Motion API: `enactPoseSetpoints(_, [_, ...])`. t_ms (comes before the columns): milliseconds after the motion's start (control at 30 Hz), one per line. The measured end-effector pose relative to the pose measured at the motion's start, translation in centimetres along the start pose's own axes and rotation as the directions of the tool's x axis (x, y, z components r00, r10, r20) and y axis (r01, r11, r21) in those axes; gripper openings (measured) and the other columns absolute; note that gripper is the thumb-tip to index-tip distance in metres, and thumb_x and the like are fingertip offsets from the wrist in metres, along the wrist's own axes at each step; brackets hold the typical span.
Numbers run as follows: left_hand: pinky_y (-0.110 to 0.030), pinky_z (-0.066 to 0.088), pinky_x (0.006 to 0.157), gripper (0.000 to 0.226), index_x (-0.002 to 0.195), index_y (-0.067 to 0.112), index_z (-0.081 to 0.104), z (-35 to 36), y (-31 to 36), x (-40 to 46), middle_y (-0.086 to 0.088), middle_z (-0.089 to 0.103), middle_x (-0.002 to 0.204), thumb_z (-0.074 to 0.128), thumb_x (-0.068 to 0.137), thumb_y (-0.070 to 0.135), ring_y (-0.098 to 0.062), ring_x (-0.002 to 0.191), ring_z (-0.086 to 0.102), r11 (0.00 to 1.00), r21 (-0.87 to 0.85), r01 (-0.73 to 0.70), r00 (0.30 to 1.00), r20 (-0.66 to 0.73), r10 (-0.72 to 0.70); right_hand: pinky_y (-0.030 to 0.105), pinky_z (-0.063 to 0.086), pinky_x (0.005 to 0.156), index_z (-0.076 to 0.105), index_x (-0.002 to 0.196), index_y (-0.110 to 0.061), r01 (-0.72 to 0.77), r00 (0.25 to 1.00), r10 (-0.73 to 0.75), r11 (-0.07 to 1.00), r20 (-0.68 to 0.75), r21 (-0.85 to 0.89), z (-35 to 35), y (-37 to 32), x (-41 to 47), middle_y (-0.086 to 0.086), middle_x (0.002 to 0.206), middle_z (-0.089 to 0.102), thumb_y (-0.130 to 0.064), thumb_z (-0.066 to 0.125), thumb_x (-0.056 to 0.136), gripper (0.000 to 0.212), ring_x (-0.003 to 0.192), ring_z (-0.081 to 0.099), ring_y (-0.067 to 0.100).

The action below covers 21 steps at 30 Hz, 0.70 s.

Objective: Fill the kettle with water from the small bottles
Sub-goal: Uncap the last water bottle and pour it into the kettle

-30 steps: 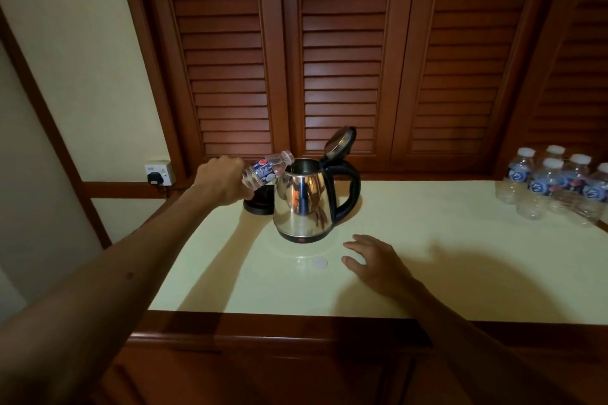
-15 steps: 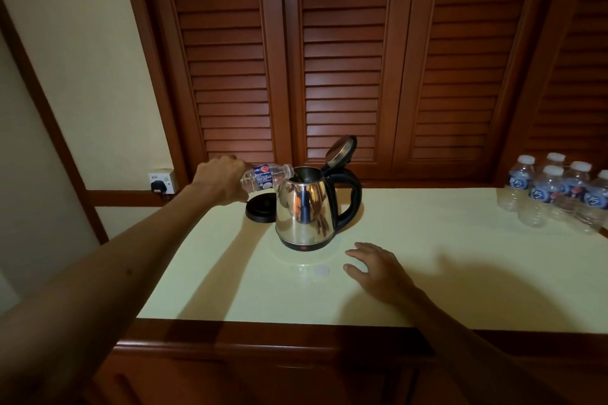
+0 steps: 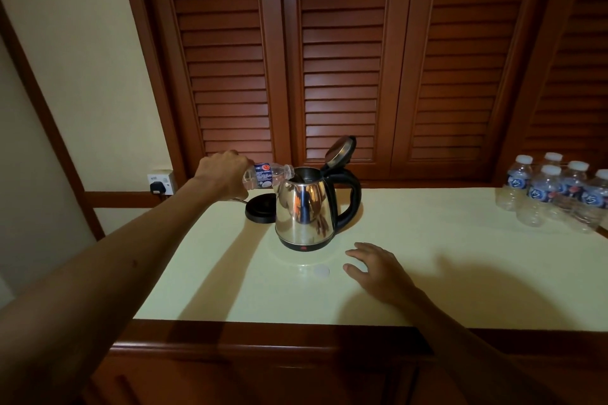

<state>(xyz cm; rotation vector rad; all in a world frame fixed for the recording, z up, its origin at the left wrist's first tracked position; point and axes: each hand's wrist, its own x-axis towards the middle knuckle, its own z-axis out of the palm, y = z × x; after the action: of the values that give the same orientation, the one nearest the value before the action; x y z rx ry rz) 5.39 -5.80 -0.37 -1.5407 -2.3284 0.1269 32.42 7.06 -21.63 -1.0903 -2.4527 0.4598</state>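
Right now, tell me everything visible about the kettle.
The kettle is polished steel with a black handle on its right and a black bottom rim with a small red mark. It stands upright on the pale countertop, off its black base, lid hinged open. The mouth of the small bottle, held by the left hand, reaches its opening.

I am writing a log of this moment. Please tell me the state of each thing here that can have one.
kettle: upright, off its base
lid: open
bottle: uncapped, tipped into kettle
cap: lying on counter
base: bare
plug: in socket
left hand: grips bottle
right hand: open, on counter
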Motion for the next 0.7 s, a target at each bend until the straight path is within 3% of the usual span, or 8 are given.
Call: enactPoseSetpoints(700, [-0.039,0.051,0.081,0.072,0.142,0.03,0.049,-0.98,0.37,0.7,-0.009,0.058,0.124,0.08,0.078,0.036,-0.027,0.11,0.057,0.997,0.082,-0.011,0.999,-0.037,0.014,0.037,0.03,0.114,0.058,0.132,-0.029,-0.005,1.0,0.005,1.0,0.003,0.008,0.28,0.36,0.26,-0.006,0.147,0.047,-0.054,0.05,0.089,0.051,0.136,0.039,0.013])
